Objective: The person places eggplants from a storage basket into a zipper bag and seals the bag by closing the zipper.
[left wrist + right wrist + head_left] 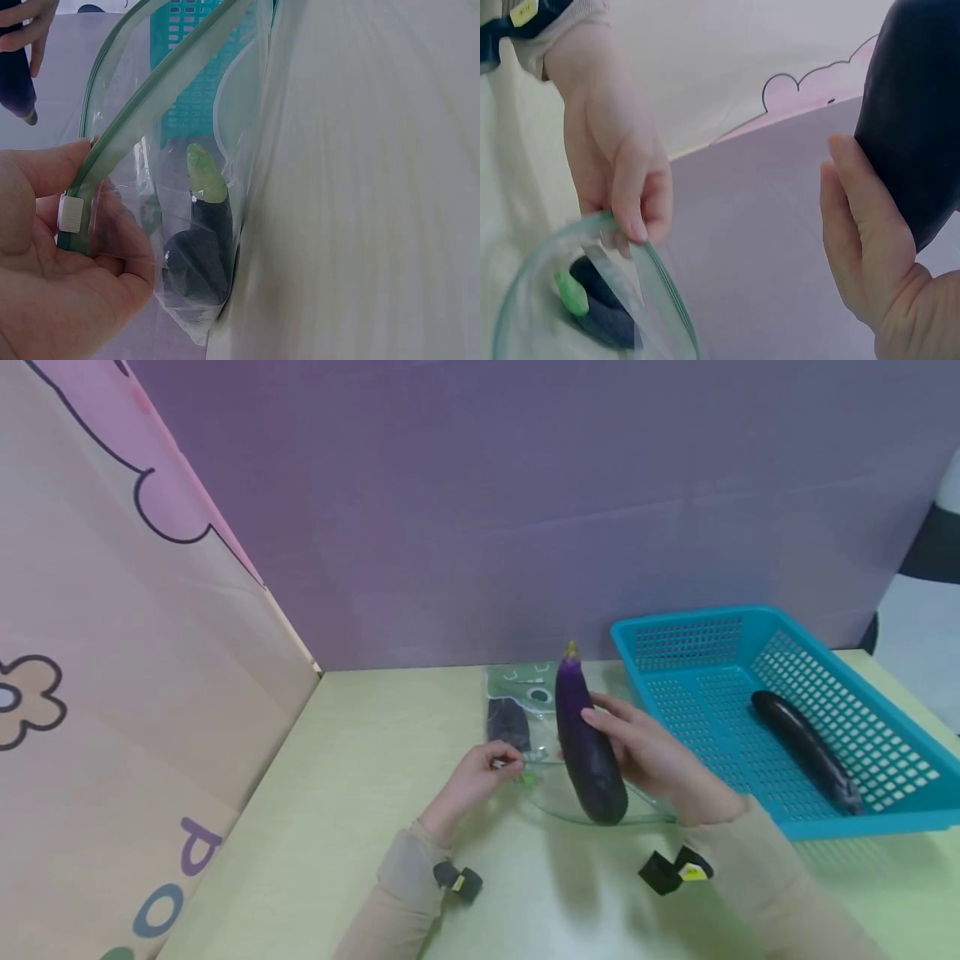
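Note:
My right hand (656,756) grips a dark purple eggplant (588,756) around its side, raised above the table with the stem end up. Below it, a clear zip bag (142,112) with a green-edged mouth gapes wide. My left hand (480,781) pinches the bag's rim at one corner, beside the white slider (71,214). Another eggplant (214,247), with a green stem end, lies inside the bag. In the right wrist view the raised eggplant (919,112) is apart from the bag mouth.
To the right stands a blue perforated basket (675,710), holding one eggplant (806,752) along its right side. A purple backdrop (480,510) rises behind the table (360,777). On the left is a printed cloth panel (150,652).

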### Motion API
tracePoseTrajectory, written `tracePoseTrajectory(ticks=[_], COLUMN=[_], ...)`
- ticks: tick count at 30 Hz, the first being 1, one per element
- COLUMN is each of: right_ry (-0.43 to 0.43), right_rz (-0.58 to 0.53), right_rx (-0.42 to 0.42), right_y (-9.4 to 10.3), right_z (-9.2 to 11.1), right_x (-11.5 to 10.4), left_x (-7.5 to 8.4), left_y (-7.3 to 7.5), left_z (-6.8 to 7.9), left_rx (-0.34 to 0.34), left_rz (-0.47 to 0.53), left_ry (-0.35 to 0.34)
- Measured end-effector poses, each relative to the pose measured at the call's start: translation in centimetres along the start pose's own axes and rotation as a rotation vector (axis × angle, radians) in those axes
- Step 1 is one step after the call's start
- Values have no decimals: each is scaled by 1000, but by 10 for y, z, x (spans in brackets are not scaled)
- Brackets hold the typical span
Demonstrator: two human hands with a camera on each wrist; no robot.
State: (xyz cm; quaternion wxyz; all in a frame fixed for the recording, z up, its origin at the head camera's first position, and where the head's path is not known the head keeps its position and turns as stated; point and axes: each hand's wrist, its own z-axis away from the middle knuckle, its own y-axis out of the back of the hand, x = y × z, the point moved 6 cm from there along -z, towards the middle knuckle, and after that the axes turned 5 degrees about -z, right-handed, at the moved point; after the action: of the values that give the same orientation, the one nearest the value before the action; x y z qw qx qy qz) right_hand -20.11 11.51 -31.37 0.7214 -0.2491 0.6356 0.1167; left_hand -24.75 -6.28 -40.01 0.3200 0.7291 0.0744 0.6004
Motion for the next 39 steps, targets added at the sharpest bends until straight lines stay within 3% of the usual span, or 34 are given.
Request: tracePoseTrajectory(ticks=[13, 25, 39], right_ry=[-33, -86, -149], right_rz=[-139, -125, -182], right_rx=[-67, -85, -289], right_y=[-20, -12, -2], right_z=[7, 10, 31], right_x=[30, 50, 58], left_x=[0, -1, 0], left_y=[0, 0, 1], left_z=[0, -1, -1], left_rx=[1, 5, 3], left_rz=[-5, -10, -8], left_ry=[-1, -16, -3])
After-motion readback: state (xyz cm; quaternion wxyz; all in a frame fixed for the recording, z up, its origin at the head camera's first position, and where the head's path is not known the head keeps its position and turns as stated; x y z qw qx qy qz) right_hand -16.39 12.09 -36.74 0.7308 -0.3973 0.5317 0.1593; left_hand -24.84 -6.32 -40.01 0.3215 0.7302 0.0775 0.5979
